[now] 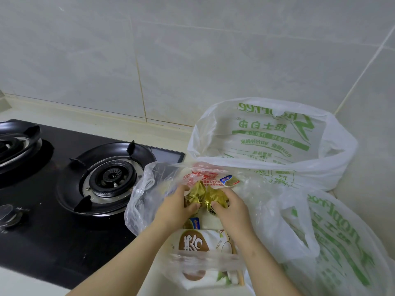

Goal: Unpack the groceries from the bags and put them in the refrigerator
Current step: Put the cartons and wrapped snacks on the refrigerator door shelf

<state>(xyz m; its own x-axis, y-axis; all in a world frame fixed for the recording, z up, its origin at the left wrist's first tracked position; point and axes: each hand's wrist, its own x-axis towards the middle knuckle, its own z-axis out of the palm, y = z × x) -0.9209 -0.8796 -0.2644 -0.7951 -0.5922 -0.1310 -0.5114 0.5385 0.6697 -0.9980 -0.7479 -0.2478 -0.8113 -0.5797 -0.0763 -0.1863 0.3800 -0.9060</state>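
Head view: both hands [205, 205] grip crinkled gold foil packets [204, 196].

Green Chinese print was seen mirrored through the far white bag [275, 133]; "超士自由" could be made out, with a figure "30" in a line beneath. Green lettering on the near white bag [333, 242] was too distorted to be read. Red print on the clear bag [198, 176] was illegible. A large brown character was shown on a white packet [196, 244].
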